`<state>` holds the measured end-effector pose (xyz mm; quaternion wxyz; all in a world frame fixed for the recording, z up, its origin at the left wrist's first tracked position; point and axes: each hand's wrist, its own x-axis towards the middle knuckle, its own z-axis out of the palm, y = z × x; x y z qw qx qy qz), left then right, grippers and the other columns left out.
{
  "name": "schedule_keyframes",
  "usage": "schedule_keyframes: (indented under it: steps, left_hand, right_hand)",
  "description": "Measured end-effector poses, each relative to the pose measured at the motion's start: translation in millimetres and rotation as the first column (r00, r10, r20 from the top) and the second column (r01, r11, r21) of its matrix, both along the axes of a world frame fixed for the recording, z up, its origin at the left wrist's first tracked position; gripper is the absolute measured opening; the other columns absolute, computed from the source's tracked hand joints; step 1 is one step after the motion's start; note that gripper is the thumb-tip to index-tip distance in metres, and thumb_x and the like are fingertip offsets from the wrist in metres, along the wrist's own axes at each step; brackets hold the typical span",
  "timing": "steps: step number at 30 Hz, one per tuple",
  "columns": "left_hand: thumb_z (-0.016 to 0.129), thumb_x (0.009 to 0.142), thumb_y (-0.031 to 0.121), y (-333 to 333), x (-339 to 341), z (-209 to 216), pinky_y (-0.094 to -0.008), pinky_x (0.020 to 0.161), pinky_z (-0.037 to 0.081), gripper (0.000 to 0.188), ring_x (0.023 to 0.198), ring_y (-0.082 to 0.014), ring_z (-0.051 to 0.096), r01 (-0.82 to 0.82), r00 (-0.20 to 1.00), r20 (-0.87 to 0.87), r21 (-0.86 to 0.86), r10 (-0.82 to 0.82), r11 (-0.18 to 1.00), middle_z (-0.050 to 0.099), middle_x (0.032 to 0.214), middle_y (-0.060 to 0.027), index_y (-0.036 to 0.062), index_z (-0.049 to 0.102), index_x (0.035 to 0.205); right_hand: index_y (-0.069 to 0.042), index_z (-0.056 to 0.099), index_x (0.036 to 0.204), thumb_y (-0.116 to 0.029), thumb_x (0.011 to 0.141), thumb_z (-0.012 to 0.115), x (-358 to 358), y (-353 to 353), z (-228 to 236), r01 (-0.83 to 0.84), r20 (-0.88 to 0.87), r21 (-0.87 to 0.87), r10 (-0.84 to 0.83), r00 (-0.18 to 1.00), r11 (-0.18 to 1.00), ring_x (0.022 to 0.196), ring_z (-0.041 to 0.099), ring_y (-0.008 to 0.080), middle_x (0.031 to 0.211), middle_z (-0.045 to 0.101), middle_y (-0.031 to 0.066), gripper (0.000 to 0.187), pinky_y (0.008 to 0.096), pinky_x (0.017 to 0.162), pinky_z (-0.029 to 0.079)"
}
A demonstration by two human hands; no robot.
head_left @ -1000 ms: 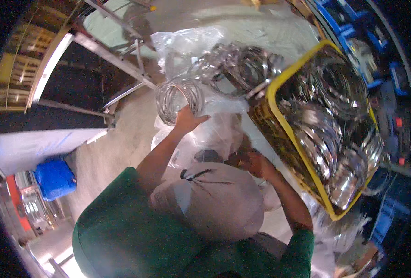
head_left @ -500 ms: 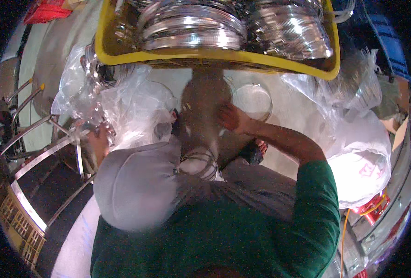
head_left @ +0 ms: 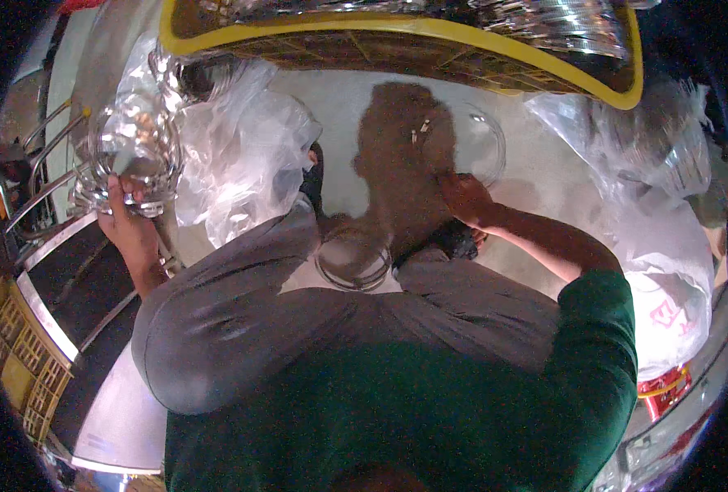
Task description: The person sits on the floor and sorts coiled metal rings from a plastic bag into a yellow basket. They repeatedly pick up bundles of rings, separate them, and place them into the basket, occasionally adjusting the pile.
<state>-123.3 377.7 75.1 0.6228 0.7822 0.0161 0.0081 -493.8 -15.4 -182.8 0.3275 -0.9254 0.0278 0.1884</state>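
My left hand [head_left: 130, 225] is raised at the left, its fingers closed round a bundle of shiny metal rings [head_left: 138, 139]. My right hand [head_left: 466, 199] is low over the floor in front of me, partly in shadow. Its fingers are bunched at the near edge of a thin metal ring [head_left: 499, 152], though the shadow blurs the contact. Small bright metal bits [head_left: 420, 129] show in the dark shadow beside that ring. A few more rings [head_left: 356, 283] lie stacked between my legs.
A yellow-rimmed crate [head_left: 397, 26] full of shiny metal rings stands ahead. Crumpled clear plastic bags [head_left: 245, 148] lie at the left. At the right are another clear bag [head_left: 618, 148] and a white sack [head_left: 667, 303]. A metal-framed chair [head_left: 48, 303] stands at the left.
The view has shifted, and the crate sits higher in it. My left hand, hidden behind my knee before, now shows with the ring bundle. My right hand has moved rightward along the floor.
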Motion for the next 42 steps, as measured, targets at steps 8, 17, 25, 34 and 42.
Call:
schedule_keyframes:
  steps: [8,17,25,34,42]
  left_hand:
    - [0.063,0.102,0.020,-28,-21,5,-0.0293,0.069,0.043,0.016,0.075,-0.0127,0.051,0.190,0.976,-0.068,-0.180,-0.205,0.965,0.054,0.083,-0.0014,0.0058,0.055,0.099]
    - [0.061,0.102,0.021,-25,-33,9,-0.0313,0.063,0.036,0.017,0.060,-0.0108,0.041,0.098,0.987,-0.092,-0.285,-0.129,0.954,0.046,0.071,0.0015,0.0087,0.054,0.093]
    - [0.063,0.097,0.023,-20,-30,26,-0.0394,0.085,0.051,0.019,0.082,-0.0180,0.059,0.050,0.977,-0.178,-0.334,-0.115,0.941,0.060,0.083,-0.0014,0.0069,0.062,0.107]
    - [0.067,0.093,0.027,-35,-13,49,-0.0349,0.069,0.052,0.021,0.072,-0.0185,0.060,0.019,0.931,-0.323,-0.423,-0.170,0.906,0.062,0.078,-0.0064,0.0071,0.067,0.097]
    - [0.071,0.087,0.058,-67,-47,54,-0.0420,0.094,0.050,0.067,0.105,-0.0256,0.064,0.272,0.926,-0.323,0.219,-0.193,0.937,0.070,0.114,-0.0181,0.0005,0.068,0.121]
  right_hand:
    - [0.002,0.057,0.118,-0.029,0.085,0.068,29,108,21,-0.086,-0.167,0.280,0.137,0.976,0.956,0.095,0.067,0.0416,0.109,0.066,0.0221,0.046,0.0520,0.084,0.055]
    - [0.003,0.055,0.123,-0.024,0.085,0.072,39,152,-5,-0.465,-0.134,0.022,0.464,0.876,0.885,0.104,0.067,0.0393,0.114,0.063,0.0256,0.050,0.0515,0.089,0.055]
    - [-0.002,0.059,0.120,-0.025,0.093,0.064,112,68,58,-0.037,-0.252,0.538,0.203,0.946,0.842,0.093,0.062,0.0301,0.105,0.062,0.0154,0.036,0.0448,0.080,0.053]
    - [-0.012,0.063,0.109,-0.028,0.097,0.060,193,89,207,0.688,-0.704,0.656,-0.074,0.706,0.310,0.067,0.054,0.0183,0.084,0.057,0.0034,0.020,0.0341,0.061,0.049]
    - [-0.009,0.052,0.138,-0.052,0.101,0.052,295,183,236,0.489,-0.486,0.869,0.052,0.872,-0.075,0.109,0.061,0.0279,0.124,0.063,0.0071,0.056,0.0443,0.094,0.049]
